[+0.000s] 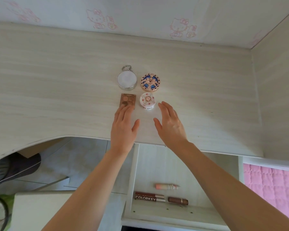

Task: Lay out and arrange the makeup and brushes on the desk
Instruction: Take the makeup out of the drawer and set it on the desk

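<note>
Four makeup items sit in a square on the pale wooden desk [57, 90]. At the back are a round silver compact with a key ring [126, 80] and a round gold-and-blue patterned compact [150, 82]. In front lie a small brown eyeshadow palette [128, 100] and a white floral compact [148, 100]. My left hand [124, 125] lies flat with straight fingers, its fingertips on the palette's near edge. My right hand [171, 125] is open, just right of the white compact and not touching it.
An open drawer [157, 164] below the desk edge holds a pink lipstick [167, 186], two lip gloss tubes [149, 196] and a brown lipstick [178, 200]. A side panel [277, 97] walls the desk on the right. Pink quilted fabric [270, 184] lies at the right.
</note>
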`<state>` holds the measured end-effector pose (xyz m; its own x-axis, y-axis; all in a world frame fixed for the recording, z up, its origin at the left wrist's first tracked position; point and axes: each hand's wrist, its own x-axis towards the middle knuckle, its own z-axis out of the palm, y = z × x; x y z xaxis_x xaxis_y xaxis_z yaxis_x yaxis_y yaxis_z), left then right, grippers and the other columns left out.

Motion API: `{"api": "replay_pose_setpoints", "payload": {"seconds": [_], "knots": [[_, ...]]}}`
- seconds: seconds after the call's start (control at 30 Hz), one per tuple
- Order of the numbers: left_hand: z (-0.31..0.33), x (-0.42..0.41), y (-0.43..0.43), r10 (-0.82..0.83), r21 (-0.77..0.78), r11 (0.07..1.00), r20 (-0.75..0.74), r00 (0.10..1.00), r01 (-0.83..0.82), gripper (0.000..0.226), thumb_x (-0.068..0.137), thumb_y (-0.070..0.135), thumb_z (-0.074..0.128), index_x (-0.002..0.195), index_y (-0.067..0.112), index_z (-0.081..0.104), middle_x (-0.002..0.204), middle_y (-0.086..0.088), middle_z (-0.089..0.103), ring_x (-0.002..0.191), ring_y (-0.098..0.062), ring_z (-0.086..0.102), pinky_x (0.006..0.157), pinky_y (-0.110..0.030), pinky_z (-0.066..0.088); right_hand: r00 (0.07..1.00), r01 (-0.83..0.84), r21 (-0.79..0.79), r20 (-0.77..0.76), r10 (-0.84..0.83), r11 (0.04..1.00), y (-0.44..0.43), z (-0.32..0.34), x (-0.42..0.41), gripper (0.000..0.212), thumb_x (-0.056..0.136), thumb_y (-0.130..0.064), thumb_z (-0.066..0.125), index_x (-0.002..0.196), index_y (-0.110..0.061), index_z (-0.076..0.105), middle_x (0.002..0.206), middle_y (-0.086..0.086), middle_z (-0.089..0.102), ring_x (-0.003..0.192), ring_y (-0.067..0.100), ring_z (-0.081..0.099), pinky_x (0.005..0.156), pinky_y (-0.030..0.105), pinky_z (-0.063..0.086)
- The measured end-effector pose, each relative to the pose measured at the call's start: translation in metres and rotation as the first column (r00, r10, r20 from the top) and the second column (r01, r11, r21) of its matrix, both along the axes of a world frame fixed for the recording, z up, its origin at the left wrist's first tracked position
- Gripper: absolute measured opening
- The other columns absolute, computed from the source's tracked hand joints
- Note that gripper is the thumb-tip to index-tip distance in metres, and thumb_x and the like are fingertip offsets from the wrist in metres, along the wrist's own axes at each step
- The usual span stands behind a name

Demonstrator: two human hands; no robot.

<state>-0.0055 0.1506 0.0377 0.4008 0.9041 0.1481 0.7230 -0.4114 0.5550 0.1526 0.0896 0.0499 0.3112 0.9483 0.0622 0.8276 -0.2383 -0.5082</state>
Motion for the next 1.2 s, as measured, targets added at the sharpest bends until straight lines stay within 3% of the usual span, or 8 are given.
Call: {"api": "replay_pose_setpoints", "payload": {"seconds": [0.37,0.5,0.73,0.83,0.93,1.0,1.07,1.2], "knots": [[-0.005,-0.017,-0.127,-0.030,-0.014,0.999,-0.046,0.998,0.030,0.032,0.088,0.013,0.065,0.119,0.007,0.061,0.117,-0.006,0.065,0.125,-0.023,0.047,0.094,-0.037,0.048,0.993,-0.121,0.000,0.008,0.121,0.993,-0.133,0.004,0.011,0.044,0.090,-0.012,0.060,0.131,-0.001,0.049,0.129,0.013,0.054,0.125,0.028,0.048,0.104,0.035,0.042],[-0.017,-0.019,-0.169,-0.072,-0.046,0.997,-0.086,0.994,0.068,0.030,0.085,0.013,0.068,0.115,0.008,0.065,0.109,-0.005,0.067,0.118,-0.023,0.054,0.087,-0.036,0.053,0.988,-0.154,-0.003,-0.015,0.154,0.988,-0.181,-0.004,0.006,0.044,0.087,-0.010,0.063,0.129,-0.002,0.052,0.124,0.011,0.057,0.121,0.027,0.052,0.095,0.034,0.048],[-0.051,-0.024,-0.215,-0.153,-0.290,0.950,-0.106,0.983,0.116,0.019,0.089,0.015,0.064,0.107,0.013,0.068,0.103,0.001,0.065,0.107,-0.014,0.058,0.083,-0.028,0.052,0.984,-0.175,-0.177,-0.052,0.168,0.969,-0.231,-0.050,0.005,0.046,0.086,-0.013,0.067,0.128,-0.001,0.053,0.117,0.015,0.061,0.119,0.031,0.054,0.092,0.041,0.053],[-0.066,-0.023,-0.217,-0.236,-0.489,0.865,-0.200,0.951,0.112,0.019,0.092,0.025,0.059,0.109,0.022,0.067,0.106,0.004,0.062,0.098,-0.012,0.059,0.083,-0.028,0.051,0.977,-0.210,-0.283,-0.094,0.191,0.936,-0.240,-0.072,0.006,0.046,0.090,-0.017,0.062,0.132,-0.003,0.050,0.120,0.015,0.060,0.121,0.031,0.051,0.094,0.043,0.051],[-0.080,-0.022,-0.212,-0.363,-0.684,0.724,-0.272,0.891,0.087,0.021,0.094,0.028,0.055,0.106,0.043,0.063,0.104,0.008,0.066,0.070,-0.009,0.063,0.070,-0.029,0.054,0.966,-0.255,-0.391,-0.143,0.216,0.884,-0.240,-0.091,0.005,0.047,0.095,-0.024,0.054,0.138,-0.008,0.045,0.127,0.012,0.055,0.124,0.027,0.046,0.100,0.037,0.045],[-0.090,-0.020,-0.209,-0.429,-0.773,0.630,-0.265,0.863,0.076,0.033,0.095,0.023,0.054,0.108,0.052,0.061,0.107,0.009,0.067,0.081,-0.015,0.066,0.077,-0.031,0.055,0.958,-0.284,-0.484,-0.173,0.227,0.828,-0.237,-0.103,0.003,0.046,0.097,-0.029,0.049,0.139,-0.014,0.043,0.130,0.007,0.052,0.124,0.023,0.044,0.101,0.032,0.043],[-0.102,-0.017,-0.207,-0.467,-0.826,0.563,-0.284,0.838,0.034,0.032,0.094,0.016,0.055,0.118,0.036,0.061,0.116,0.002,0.064,0.099,-0.018,0.063,0.087,-0.030,0.051,0.949,-0.314,-0.572,-0.186,0.253,0.758,-0.233,-0.114,0.000,0.045,0.097,-0.033,0.048,0.138,-0.016,0.043,0.129,0.005,0.051,0.120,0.022,0.047,0.097,0.032,0.045],[-0.121,-0.019,-0.200,-0.516,-0.847,0.531,-0.328,0.791,-0.004,0.031,0.092,0.012,0.056,0.121,0.020,0.059,0.120,-0.002,0.060,0.103,-0.018,0.059,0.093,-0.032,0.048,0.944,-0.323,-0.655,-0.167,0.285,0.683,-0.225,-0.131,-0.008,0.043,0.095,-0.036,0.051,0.132,-0.014,0.046,0.125,0.006,0.050,0.113,0.024,0.049,0.092,0.036,0.048]]}}
